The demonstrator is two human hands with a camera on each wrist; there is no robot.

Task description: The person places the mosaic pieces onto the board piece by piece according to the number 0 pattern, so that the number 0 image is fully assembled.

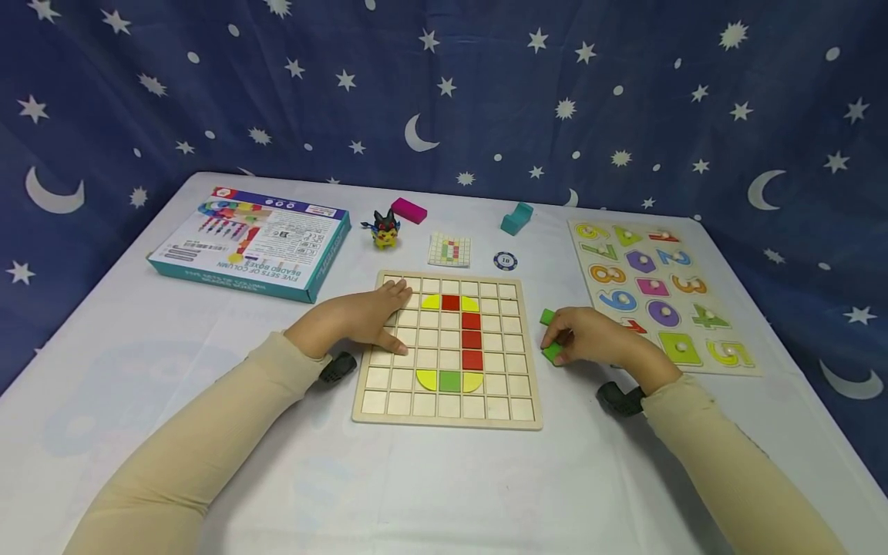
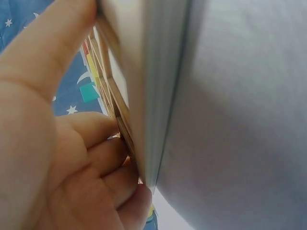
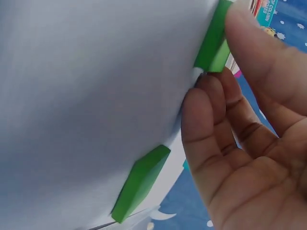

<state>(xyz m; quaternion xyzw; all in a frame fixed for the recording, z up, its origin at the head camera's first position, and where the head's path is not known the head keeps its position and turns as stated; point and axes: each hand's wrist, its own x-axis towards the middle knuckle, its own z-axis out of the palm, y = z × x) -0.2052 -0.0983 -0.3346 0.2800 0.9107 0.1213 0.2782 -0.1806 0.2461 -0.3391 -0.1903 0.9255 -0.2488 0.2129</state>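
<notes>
A wooden grid board [image 1: 499,401] lies in the middle of the white table, with red [image 1: 472,339], yellow and green [image 1: 449,380] tiles set in it. My left hand [image 1: 361,316] rests flat on the board's left part, fingers straight. In the left wrist view the left hand [image 2: 57,158] touches the board's edge [image 2: 117,103]. My right hand [image 1: 590,335] is just right of the board. It pinches a green tile [image 1: 553,353] between thumb and fingers, and the right wrist view shows the hand [image 3: 240,124] on that tile [image 3: 213,43]. A second green tile [image 1: 547,316] [image 3: 141,184] lies free beside it.
A bead-set box [image 1: 253,240] lies at the back left. Behind the board are a small toy figure [image 1: 385,229], a magenta block [image 1: 408,210], a pattern card [image 1: 449,250], a chip [image 1: 505,260] and a teal block [image 1: 516,218]. A number puzzle board [image 1: 659,293] lies at the right.
</notes>
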